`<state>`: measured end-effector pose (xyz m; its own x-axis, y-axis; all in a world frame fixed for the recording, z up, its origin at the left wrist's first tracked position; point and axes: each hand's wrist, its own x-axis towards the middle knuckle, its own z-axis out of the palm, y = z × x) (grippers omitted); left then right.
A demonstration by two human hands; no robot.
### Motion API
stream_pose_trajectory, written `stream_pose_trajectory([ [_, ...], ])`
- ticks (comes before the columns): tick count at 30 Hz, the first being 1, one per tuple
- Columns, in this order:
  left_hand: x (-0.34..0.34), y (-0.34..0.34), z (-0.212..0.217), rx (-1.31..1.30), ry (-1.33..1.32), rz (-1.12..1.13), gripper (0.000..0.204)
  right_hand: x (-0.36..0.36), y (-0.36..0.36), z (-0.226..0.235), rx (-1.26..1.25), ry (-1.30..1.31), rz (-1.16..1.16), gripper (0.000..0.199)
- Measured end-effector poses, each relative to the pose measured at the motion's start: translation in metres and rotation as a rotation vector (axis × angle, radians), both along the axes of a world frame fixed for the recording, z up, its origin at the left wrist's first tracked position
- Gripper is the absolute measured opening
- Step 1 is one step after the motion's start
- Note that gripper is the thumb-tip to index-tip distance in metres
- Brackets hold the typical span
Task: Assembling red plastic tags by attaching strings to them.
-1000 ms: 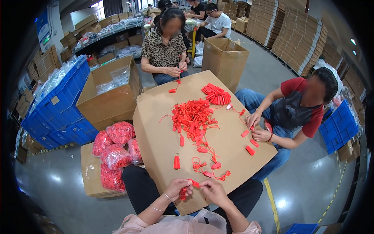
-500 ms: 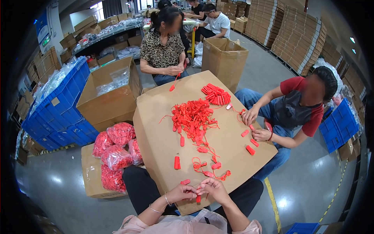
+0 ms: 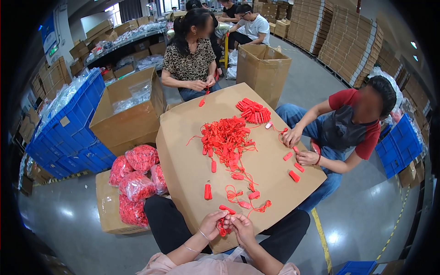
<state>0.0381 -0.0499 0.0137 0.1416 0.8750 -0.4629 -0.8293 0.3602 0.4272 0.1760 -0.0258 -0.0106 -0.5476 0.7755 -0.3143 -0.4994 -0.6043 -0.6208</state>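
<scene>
Close to the near edge of the cardboard-topped work surface (image 3: pixel 183 151), my left hand (image 3: pixel 211 224) and my right hand (image 3: pixel 243 228) meet with fingers pinched. Between them is a looped red cord (image 3: pixel 223 231), its loops hanging below the fingertips. A small oblong red plastic piece (image 3: pixel 227 209) sticks out just beyond my fingers; whether it is tied to this cord I cannot tell. Ahead lie a red bundle of pieces (image 3: pixel 208 192) and some corded red pieces (image 3: pixel 244 205). Farther off is a tangled heap of red cords and pieces (image 3: pixel 224 137).
Neatly packed red pieces (image 3: pixel 253 111) lie at the far corner. Co-workers handle red pieces at the right (image 3: pixel 350 119) and far side (image 3: pixel 190 59). Bagged red goods (image 3: pixel 137 185) sit on a carton at left, near an open carton (image 3: pixel 128 110) and blue crates (image 3: pixel 68 123).
My hands have shifted slightly away from me and tilted, and looped red cord now shows below my fingers. The red piece that hung beneath them no longer shows there.
</scene>
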Motion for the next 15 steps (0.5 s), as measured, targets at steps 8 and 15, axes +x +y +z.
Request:
stream_pose_trajectory([
  [8, 0.006, -0.002, 0.004, 0.031, 0.476, 0.067, 0.01, 0.006, 0.012, 0.025, 1.271, -0.856, -0.266, 0.012],
  [15, 0.004, -0.004, 0.003, 0.121, 0.705, -0.001, 0.013, 0.013, 0.033, 0.042, 1.605, -0.797, -0.138, 0.015],
])
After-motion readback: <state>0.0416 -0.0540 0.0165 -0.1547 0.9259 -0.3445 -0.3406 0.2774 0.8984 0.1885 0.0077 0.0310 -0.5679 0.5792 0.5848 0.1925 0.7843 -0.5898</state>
